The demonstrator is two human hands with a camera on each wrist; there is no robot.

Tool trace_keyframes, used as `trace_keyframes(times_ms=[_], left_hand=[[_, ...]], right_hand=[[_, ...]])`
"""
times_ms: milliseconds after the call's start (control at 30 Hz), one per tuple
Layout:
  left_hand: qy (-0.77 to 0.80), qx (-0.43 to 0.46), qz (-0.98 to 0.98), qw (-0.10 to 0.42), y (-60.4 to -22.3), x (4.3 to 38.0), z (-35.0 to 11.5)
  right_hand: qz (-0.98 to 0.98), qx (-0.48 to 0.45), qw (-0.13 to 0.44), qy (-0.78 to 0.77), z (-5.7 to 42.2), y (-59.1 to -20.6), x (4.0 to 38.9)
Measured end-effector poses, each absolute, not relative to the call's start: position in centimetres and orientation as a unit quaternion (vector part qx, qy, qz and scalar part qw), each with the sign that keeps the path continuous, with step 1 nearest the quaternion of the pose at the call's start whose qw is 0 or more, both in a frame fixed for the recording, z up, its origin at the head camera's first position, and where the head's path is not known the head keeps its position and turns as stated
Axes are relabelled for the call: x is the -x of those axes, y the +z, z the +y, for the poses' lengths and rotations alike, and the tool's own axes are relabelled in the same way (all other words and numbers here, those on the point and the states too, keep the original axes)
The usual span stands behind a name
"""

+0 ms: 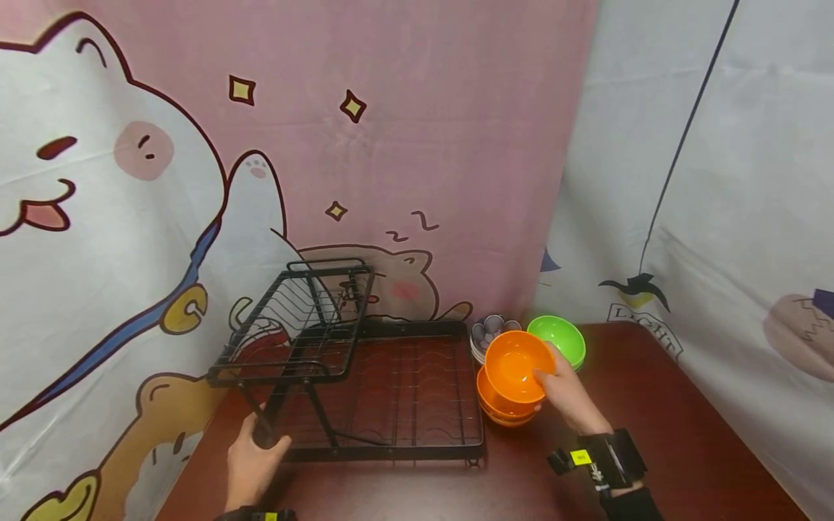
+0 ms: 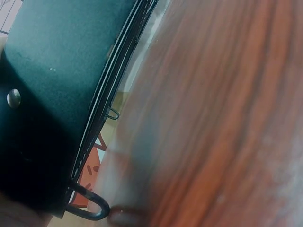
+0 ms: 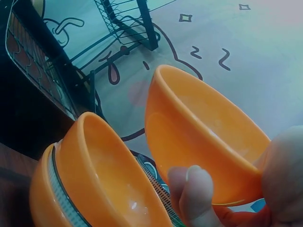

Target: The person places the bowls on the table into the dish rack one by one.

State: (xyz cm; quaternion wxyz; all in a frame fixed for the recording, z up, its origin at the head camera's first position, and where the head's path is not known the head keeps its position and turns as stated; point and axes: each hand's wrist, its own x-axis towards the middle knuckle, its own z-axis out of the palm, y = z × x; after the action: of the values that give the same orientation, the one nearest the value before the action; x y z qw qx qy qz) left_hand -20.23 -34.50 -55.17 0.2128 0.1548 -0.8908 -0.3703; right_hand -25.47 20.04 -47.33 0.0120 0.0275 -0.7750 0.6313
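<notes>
Two edges are gripped, well apart: left hand [image 1: 251, 457], rack [image 1: 391, 454]; right hand [image 1: 565, 391], orange bowl [image 1: 515, 365].

The table [image 1: 677, 427] is topped in dark red-brown wood grain. Near its far edge green bowls [image 1: 556, 336] are stacked, and patterned bowls [image 1: 489, 331] are stacked to their left. Behind them a pink curtain [image 1: 469, 145] is hung, on which yellow stars [image 1: 352, 106] and a tan cat [image 1: 404, 278] are printed. At the left a white cat [image 1: 85, 289] is pictured, by whose collar [image 1: 146, 318] a bell [image 1: 176, 312] is borne. On the pale curtain [image 1: 749, 166] at the right, "LIGHT" is lettered on a banner [image 1: 645, 331].
</notes>
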Motion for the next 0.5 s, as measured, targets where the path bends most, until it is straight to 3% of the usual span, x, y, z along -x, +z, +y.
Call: trace_keyframes(times_ms=[500], left_hand=[[-0.354,-0.159,-0.898,0.21,-55.2,20.2,-34.5]], right_hand=[[-0.846,-0.064,0.061,0.525,16.3,-45.6,26.4]])
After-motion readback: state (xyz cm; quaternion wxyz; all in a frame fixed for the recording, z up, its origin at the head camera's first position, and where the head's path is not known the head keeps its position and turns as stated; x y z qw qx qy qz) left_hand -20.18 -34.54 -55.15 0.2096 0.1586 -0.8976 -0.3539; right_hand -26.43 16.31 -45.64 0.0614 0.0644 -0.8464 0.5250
